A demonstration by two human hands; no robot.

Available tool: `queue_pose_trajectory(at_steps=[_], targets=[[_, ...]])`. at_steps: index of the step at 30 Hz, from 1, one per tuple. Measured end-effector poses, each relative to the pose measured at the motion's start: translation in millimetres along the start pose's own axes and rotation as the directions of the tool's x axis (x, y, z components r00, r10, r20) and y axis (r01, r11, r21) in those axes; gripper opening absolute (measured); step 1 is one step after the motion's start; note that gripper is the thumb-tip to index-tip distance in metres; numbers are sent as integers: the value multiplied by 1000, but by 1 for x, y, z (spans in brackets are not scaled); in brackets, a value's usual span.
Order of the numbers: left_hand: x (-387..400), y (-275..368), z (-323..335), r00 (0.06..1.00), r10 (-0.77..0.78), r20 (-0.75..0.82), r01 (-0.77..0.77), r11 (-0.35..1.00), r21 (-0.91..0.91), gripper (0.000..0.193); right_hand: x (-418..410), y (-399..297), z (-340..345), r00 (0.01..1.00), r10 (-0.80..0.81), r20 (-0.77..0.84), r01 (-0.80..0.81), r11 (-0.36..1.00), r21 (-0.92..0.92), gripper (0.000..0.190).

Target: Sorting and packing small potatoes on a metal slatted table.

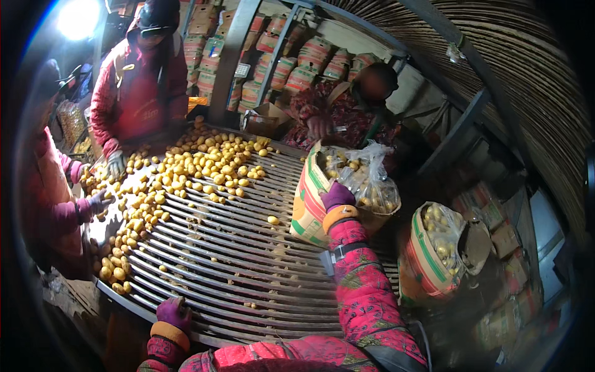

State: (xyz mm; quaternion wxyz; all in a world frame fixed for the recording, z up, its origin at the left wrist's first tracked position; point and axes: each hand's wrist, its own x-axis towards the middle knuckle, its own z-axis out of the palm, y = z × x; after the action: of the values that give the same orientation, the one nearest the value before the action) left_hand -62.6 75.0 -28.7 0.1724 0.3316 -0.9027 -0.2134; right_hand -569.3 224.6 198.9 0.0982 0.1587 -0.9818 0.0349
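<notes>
Many potatoes [195, 162] lie heaped over the far left part of a metal-barred sorting table [241, 260]. My right hand [338, 195], in a purple glove, reaches forward to the near rim of a printed cardboard box [309, 204] that stands on the table's right part. That box holds potatoes in a clear plastic bag [372, 172]. The fingers at the rim are partly hidden, so their grip is unclear. At the table's near left edge rests my left hand [174, 314], also purple-gloved, with its fingers curled over the frame; whether it grips the frame is unclear.
A second box [425, 251] of bagged potatoes stands at the right. Two people [139, 93] [60, 195] work at the left end, their gloved hands among the potatoes. Another person [344, 109] is behind the first box. Metal posts [232, 60] and stacked boxes [302, 69] stand beyond.
</notes>
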Motion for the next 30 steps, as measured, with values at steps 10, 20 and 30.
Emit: queue_pose_trajectory(at_steps=[10, 20, 30], targets=[[-3, -14, 6, 999, 39, 28, -39, 999, 8, 36, 8, -1, 9, 992, -106, 65, 106, 994, 13, 61], [-3, -27, 22, 997, -12, 77, 5, 996, 93, 31, 116, 99, -3, 946, -303, -111, 323, 885, 335, 66], [-3, -28, 26, 997, 77, -3, -77, 995, 71, 30, 122, 106, 6, 891, -454, 1, 406, 794, -452, 57]])
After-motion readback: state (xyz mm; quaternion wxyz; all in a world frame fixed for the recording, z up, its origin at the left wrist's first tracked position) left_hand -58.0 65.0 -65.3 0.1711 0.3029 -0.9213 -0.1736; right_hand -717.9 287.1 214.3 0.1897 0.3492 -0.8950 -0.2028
